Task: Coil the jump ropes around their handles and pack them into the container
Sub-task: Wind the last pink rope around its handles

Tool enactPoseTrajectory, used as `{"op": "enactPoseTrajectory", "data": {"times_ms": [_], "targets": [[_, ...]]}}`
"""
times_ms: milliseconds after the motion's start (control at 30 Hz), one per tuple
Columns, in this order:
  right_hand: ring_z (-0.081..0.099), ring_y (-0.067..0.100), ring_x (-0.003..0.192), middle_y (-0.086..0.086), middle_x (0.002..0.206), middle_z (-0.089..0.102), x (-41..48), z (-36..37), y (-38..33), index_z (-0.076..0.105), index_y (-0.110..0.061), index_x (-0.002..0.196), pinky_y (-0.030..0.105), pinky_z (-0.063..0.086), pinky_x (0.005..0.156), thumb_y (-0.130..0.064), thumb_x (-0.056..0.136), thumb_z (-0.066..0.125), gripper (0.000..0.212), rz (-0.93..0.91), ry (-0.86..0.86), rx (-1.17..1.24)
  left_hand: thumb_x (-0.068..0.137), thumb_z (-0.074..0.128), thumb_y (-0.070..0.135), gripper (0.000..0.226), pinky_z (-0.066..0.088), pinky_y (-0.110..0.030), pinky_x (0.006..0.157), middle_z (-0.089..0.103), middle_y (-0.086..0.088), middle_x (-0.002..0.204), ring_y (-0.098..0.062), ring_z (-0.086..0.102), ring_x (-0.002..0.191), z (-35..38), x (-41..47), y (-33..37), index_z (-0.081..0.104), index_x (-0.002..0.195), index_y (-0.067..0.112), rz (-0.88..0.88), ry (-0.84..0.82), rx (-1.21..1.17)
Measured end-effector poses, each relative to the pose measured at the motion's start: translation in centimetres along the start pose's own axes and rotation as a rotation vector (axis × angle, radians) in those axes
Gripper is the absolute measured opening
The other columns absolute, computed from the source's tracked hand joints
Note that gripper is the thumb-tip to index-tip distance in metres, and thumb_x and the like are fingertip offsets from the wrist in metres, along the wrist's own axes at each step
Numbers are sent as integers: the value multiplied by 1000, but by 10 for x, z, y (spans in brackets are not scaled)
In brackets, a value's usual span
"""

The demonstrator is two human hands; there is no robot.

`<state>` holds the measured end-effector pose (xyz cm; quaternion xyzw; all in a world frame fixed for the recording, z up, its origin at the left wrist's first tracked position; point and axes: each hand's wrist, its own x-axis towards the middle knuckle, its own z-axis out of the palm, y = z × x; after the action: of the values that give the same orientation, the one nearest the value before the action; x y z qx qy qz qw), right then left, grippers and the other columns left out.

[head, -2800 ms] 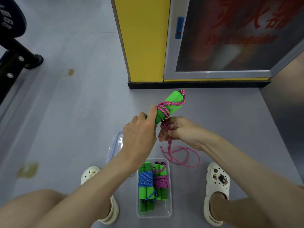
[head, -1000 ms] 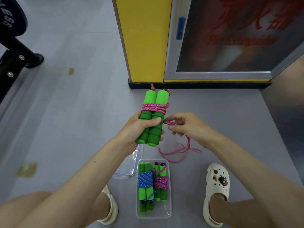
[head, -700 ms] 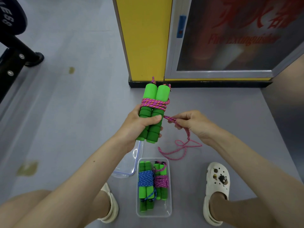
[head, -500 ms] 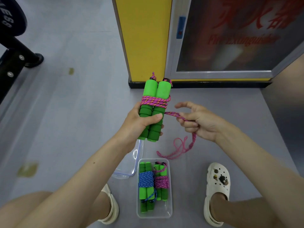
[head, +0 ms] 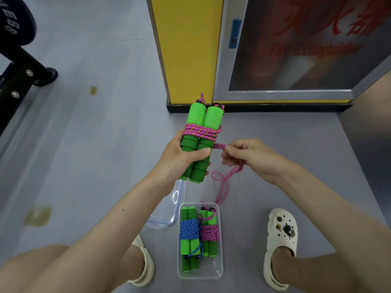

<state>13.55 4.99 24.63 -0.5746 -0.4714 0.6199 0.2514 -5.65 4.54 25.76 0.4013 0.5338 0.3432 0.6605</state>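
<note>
Green handles (head: pixel 198 142), paired: gripped upright by left hand (head: pixel 182 159), steadying them for wrapping. Pink rope (head: pixel 202 131): partly coiled; right hand (head: pixel 245 157) pinches its taut strand beside them. Container (head: pixel 220 269): below on floor, two bundles packed.

"Fire Extinguisher" on cabinet glass (head: pixel 300 51); weight plate (head: pixel 15 22), perhaps "E8".

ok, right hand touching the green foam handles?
Apart. Head view: right hand pinches the pink braided rope; grey floor shows between its fingertips and the green foam handles.
</note>
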Motion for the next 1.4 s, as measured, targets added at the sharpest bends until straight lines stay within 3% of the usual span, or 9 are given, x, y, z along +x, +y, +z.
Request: {"op": "enactPoseTrajectory", "data": {"times_ms": [133, 233, 467, 600, 800, 933, 1133, 1233, 1400], "targets": [[23, 3, 35, 3, 55, 42, 5, -6, -1, 67, -4, 81, 14, 18, 36, -9, 96, 49, 24, 104, 59, 141, 82, 70, 1, 41, 59, -46, 65, 67, -12, 91, -29, 69, 75, 3, -1, -2, 52, 116, 15, 9, -29, 46], [19, 5, 35, -1, 46, 31, 2, -3, -7, 69, -11, 94, 16, 13, 35, -12, 95, 52, 17, 121, 26, 63, 82, 70, 0, 45, 59, -41, 59, 66, -13, 90, -27, 68, 71, 5, -2, -2, 51, 119, 16, 25, -9, 91], [30, 12, 41, -1, 45, 47, -6, 6, -5, 66, -7, 79, 24, 25, 47, -20, 99, 48, 30, 37, -69, -106, 78, 77, 13, 50, 57, -52, 77, 67, -7, 97, -30, 68, 87, 2, 5, -11, 51, 118, 26, 77, 112, 293], [38, 10, 40, 1, 49, 53, -7, 11, -2, 66, -7, 81, 24, 30, 45, -22, 98, 51, 28, -15, -97, -164, 77, 76, 25, 52, 56, -47, 78, 67, 2, 93, -22, 66, 85, 3, 5, -16, 48, 120, 32, 160, 185, 535], [52, 9, 50, 4, 64, 63, -4, 20, 6, 66, -13, 88, 25, 39, 52, -10, 93, 55, 13, 4, -194, -281, 86, 64, 40, 63, 48, -37, 70, 66, -7, 98, -33, 61, 89, 8, 1, -23, 28, 138, 33, 238, 297, 1077], [57, 10, 57, 6, 70, 66, -3, 23, 5, 68, -3, 96, 19, 44, 55, -11, 94, 56, 15, 4, -177, -236, 92, 56, 39, 64, 37, -31, 62, 66, -7, 96, -31, 62, 84, 11, -4, -28, 20, 144, 28, 314, 339, 1289], [49, 20, 66, 23, 80, 64, -3, 26, 10, 75, -6, 88, 28, 41, 64, -17, 88, 63, 17, -22, -104, -304, 95, 51, 38, 64, 33, -30, 59, 66, -3, 98, -26, 63, 81, 16, -6, -35, 14, 145, 27, 344, 315, 1472], [59, 13, 74, 14, 86, 70, -3, 25, 10, 74, -7, 93, 26, 49, 75, -17, 93, 58, 18, -30, -110, -266, 95, 51, 35, 64, 32, -29, 58, 65, -3, 98, -24, 62, 80, 15, -4, -37, 14, 146, 26, 359, 325, 1498], [67, 9, 65, 6, 75, 68, -5, 30, 10, 58, -7, 91, 24, 51, 70, -4, 102, 34, 27, 13, -277, -70, 92, 54, 23, 67, 31, -30, 60, 62, -6, 102, -25, 58, 82, 16, -3, -36, 16, 147, 24, 361, 304, 1409]]}}
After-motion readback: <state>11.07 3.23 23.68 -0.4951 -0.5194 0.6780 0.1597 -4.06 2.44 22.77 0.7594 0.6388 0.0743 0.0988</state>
